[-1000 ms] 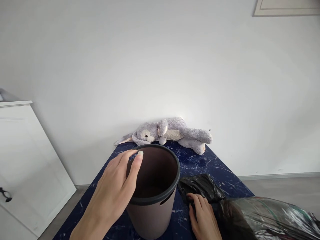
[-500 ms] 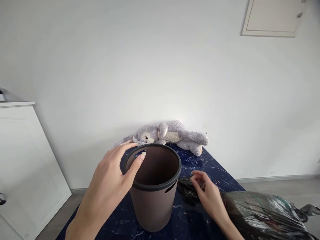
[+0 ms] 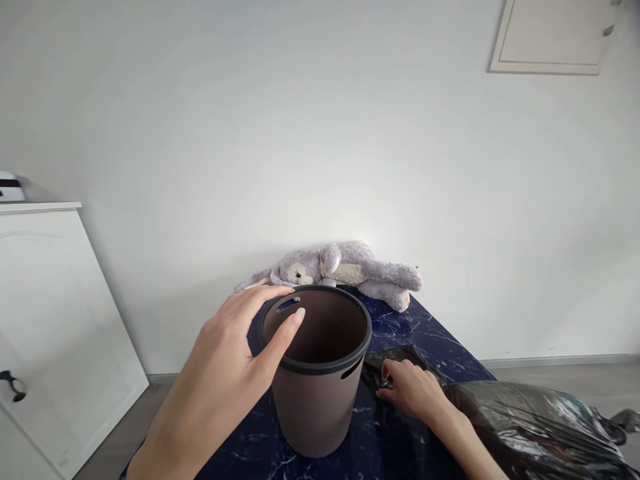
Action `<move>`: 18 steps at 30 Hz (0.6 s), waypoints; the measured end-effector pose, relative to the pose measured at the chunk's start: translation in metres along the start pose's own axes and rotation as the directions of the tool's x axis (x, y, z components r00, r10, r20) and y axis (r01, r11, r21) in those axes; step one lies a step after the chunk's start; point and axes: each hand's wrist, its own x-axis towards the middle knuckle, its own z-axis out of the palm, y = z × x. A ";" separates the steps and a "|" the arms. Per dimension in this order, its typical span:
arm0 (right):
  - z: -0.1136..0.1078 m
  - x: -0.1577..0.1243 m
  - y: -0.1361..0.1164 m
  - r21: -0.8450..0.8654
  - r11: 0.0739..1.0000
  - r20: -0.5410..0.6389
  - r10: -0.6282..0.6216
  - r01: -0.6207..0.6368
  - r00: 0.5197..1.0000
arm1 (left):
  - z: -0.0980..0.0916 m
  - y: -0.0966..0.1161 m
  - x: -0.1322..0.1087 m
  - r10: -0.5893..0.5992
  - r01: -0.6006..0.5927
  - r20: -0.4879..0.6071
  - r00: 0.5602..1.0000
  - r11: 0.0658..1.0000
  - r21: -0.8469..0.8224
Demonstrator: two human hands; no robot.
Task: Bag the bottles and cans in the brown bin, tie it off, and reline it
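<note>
A brown-grey trash can (image 3: 316,413) with a dark rim and slotted handle holes stands upright on a blue marbled table (image 3: 250,443). My left hand (image 3: 240,340) is at its left rim, thumb and fingers spread apart, the thumb over the opening. Right of the can lies a crumpled black plastic bag (image 3: 415,359). My right hand (image 3: 410,387) is closed on its near edge, fingertips pinched together. Close to my right forearm lies a filled, knotted black garbage bag (image 3: 535,420).
A grey plush rabbit (image 3: 345,267) lies on its side at the table's far end, against the white wall (image 3: 320,133). To the left stands a white cabinet (image 3: 65,300) with a black handle. A panel door (image 3: 550,33) is set in the wall at upper right.
My right hand has come down and closed on the crumpled black plastic bag. My left hand stays by the can's rim, fingers still apart. The view has shifted slightly left.
</note>
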 end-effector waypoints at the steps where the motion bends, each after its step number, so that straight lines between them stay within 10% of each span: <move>1: 0.002 0.002 -0.002 -0.024 1.000 0.014 0.019 -0.018 1.000 | -0.001 0.000 -0.001 0.005 -0.005 -0.006 1.000 1.000 0.001; 18: -0.073 -0.003 -0.009 0.041 0.999 -0.166 0.024 -0.018 0.986 | 0.003 0.012 -0.001 0.102 -0.108 -0.089 0.991 0.992 -0.066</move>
